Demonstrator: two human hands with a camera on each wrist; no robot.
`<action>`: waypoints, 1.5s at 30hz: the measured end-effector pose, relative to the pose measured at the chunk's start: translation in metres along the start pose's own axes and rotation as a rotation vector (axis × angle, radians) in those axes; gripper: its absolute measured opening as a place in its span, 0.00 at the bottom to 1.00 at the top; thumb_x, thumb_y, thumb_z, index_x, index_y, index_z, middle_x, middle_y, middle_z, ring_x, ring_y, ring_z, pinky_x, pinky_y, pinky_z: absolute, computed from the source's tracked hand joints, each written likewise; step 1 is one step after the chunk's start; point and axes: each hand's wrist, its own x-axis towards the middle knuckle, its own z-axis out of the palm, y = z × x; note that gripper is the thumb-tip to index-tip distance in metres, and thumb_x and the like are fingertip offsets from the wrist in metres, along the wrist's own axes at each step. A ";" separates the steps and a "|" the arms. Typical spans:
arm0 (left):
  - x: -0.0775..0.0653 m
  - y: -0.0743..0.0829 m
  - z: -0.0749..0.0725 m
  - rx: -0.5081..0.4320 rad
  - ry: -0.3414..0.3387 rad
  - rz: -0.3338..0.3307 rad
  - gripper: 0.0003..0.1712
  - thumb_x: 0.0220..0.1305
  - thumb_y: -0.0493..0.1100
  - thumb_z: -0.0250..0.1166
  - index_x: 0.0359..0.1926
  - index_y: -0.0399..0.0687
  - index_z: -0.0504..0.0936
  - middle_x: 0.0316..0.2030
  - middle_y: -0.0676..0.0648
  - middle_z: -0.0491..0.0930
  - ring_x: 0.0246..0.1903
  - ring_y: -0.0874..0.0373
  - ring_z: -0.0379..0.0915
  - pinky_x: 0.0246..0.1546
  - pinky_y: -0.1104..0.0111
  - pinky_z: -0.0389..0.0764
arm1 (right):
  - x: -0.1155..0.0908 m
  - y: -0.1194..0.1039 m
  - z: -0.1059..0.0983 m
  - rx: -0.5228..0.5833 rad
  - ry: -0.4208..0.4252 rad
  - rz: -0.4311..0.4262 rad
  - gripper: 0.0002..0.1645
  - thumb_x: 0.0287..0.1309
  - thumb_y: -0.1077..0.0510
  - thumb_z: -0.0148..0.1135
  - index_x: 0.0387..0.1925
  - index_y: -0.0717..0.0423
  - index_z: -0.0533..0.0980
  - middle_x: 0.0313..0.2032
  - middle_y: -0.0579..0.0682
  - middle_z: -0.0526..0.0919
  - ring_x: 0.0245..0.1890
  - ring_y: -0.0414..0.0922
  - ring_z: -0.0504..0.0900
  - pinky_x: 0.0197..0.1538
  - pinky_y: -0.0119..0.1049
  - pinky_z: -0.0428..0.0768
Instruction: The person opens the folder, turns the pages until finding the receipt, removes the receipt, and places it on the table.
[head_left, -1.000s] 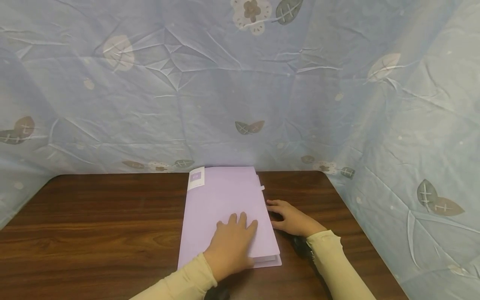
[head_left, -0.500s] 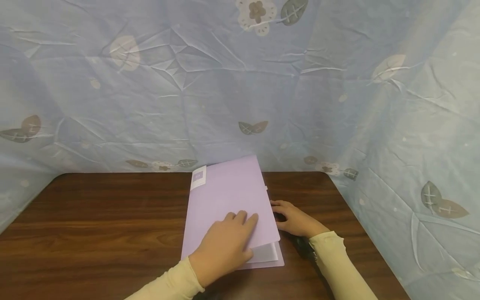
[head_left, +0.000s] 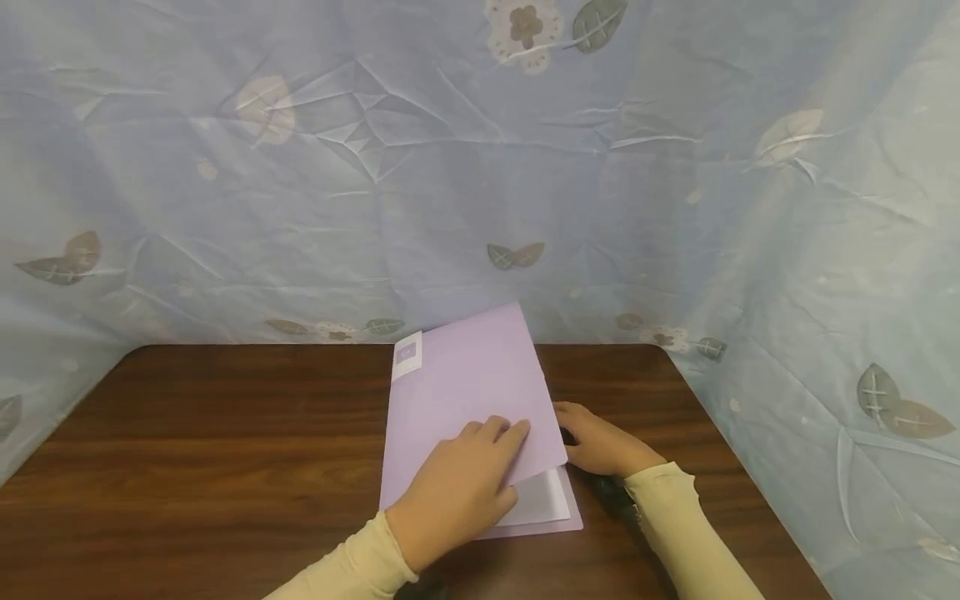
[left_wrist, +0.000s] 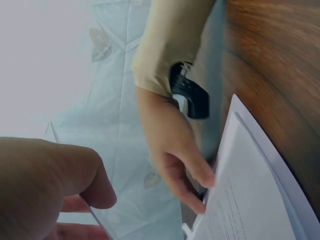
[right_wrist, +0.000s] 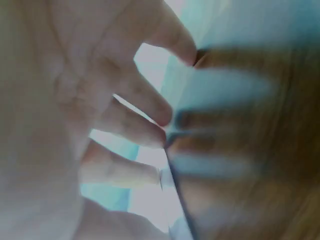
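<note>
A lilac folder lies on the wooden table, its front cover tilted up along the right side and a white label at the upper left. My left hand holds that cover; the left wrist view shows the thumb on one side of the thin sheet and fingers on the other. Under the raised cover, white pages with printed lines show. Beside the folder's right edge, my right hand rests with fingers extended, fingertips at the tabletop and the folder's edge.
The dark wood table reaches back to a pale blue patterned cloth, which hangs behind it and along the right. A dark band sits at the right wrist, below the cream sleeve.
The cover's right side has risen from nearly flat, baring the pages at the front right corner. My left hand has gone from lying on the cover to holding it. The right hand stays beside the folder.
</note>
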 end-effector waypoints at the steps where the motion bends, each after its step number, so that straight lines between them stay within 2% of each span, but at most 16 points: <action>1: 0.002 0.002 0.001 -0.001 0.001 0.003 0.34 0.57 0.44 0.70 0.66 0.44 0.78 0.54 0.45 0.82 0.48 0.50 0.82 0.35 0.58 0.86 | -0.001 0.002 0.000 -0.007 0.003 0.001 0.32 0.67 0.53 0.68 0.70 0.56 0.73 0.70 0.63 0.71 0.71 0.63 0.67 0.71 0.63 0.67; 6: 0.004 0.004 0.002 -0.001 0.006 0.006 0.34 0.57 0.45 0.70 0.66 0.45 0.79 0.52 0.46 0.82 0.47 0.51 0.82 0.34 0.59 0.85 | -0.001 0.005 0.002 -0.030 0.006 0.041 0.32 0.64 0.52 0.69 0.68 0.55 0.75 0.68 0.61 0.74 0.70 0.62 0.70 0.70 0.62 0.68; 13: -0.001 -0.003 -0.005 -0.039 -0.008 -0.031 0.36 0.57 0.48 0.70 0.69 0.49 0.76 0.56 0.48 0.81 0.51 0.52 0.81 0.36 0.57 0.85 | -0.001 0.004 0.000 -0.027 0.000 0.084 0.33 0.64 0.53 0.71 0.68 0.57 0.75 0.70 0.60 0.72 0.71 0.62 0.69 0.71 0.61 0.67; 21: -0.017 -0.020 -0.021 -0.076 0.039 -0.023 0.41 0.56 0.48 0.72 0.72 0.50 0.72 0.60 0.49 0.79 0.55 0.53 0.79 0.35 0.57 0.86 | -0.001 0.001 0.000 -0.017 -0.035 0.114 0.32 0.66 0.52 0.69 0.68 0.60 0.75 0.74 0.61 0.67 0.74 0.63 0.65 0.72 0.62 0.65; 27: -0.031 -0.037 -0.034 -0.087 0.095 -0.025 0.44 0.55 0.43 0.72 0.74 0.48 0.70 0.61 0.49 0.78 0.57 0.54 0.79 0.45 0.59 0.86 | -0.001 -0.004 0.000 -0.022 -0.040 0.138 0.33 0.65 0.52 0.70 0.68 0.60 0.75 0.75 0.61 0.66 0.74 0.62 0.64 0.72 0.61 0.65; 32: -0.042 -0.045 -0.046 -0.186 0.115 -0.064 0.46 0.53 0.37 0.71 0.75 0.47 0.68 0.63 0.51 0.77 0.59 0.58 0.77 0.55 0.61 0.82 | -0.001 -0.007 0.000 -0.018 -0.041 0.165 0.33 0.64 0.53 0.70 0.68 0.60 0.75 0.75 0.60 0.66 0.75 0.62 0.64 0.72 0.61 0.65; 35: -0.049 -0.047 -0.052 -0.298 0.114 -0.118 0.47 0.52 0.32 0.70 0.75 0.49 0.66 0.63 0.52 0.76 0.55 0.61 0.77 0.51 0.66 0.84 | -0.001 -0.006 0.000 -0.010 -0.042 0.172 0.33 0.65 0.53 0.70 0.68 0.60 0.75 0.75 0.60 0.66 0.75 0.61 0.64 0.73 0.60 0.64; 38: -0.057 -0.050 -0.057 -0.387 0.125 -0.171 0.48 0.52 0.30 0.68 0.75 0.53 0.64 0.62 0.53 0.75 0.50 0.63 0.79 0.42 0.72 0.85 | 0.000 -0.004 0.001 -0.005 -0.041 0.181 0.33 0.65 0.54 0.70 0.68 0.60 0.74 0.76 0.59 0.65 0.75 0.61 0.63 0.73 0.60 0.64; 40: -0.061 -0.052 -0.059 -0.355 0.148 -0.182 0.49 0.52 0.30 0.67 0.76 0.54 0.63 0.62 0.52 0.74 0.48 0.62 0.79 0.39 0.73 0.85 | 0.000 -0.003 0.002 -0.003 -0.041 0.183 0.34 0.64 0.54 0.71 0.69 0.60 0.74 0.76 0.59 0.65 0.75 0.61 0.63 0.73 0.60 0.64; 42: -0.066 -0.057 -0.060 -0.252 0.187 -0.171 0.51 0.51 0.33 0.68 0.77 0.53 0.62 0.62 0.51 0.74 0.49 0.60 0.79 0.36 0.69 0.85 | 0.000 -0.002 0.003 -0.005 -0.040 0.189 0.34 0.64 0.54 0.71 0.69 0.59 0.74 0.76 0.59 0.65 0.76 0.60 0.63 0.73 0.60 0.64; 45: -0.073 -0.066 -0.061 -0.090 0.255 -0.139 0.54 0.50 0.36 0.69 0.80 0.52 0.58 0.63 0.46 0.75 0.50 0.55 0.79 0.27 0.69 0.80 | 0.001 0.000 0.004 -0.008 -0.038 0.194 0.34 0.65 0.54 0.70 0.69 0.59 0.74 0.76 0.58 0.65 0.76 0.60 0.63 0.74 0.59 0.63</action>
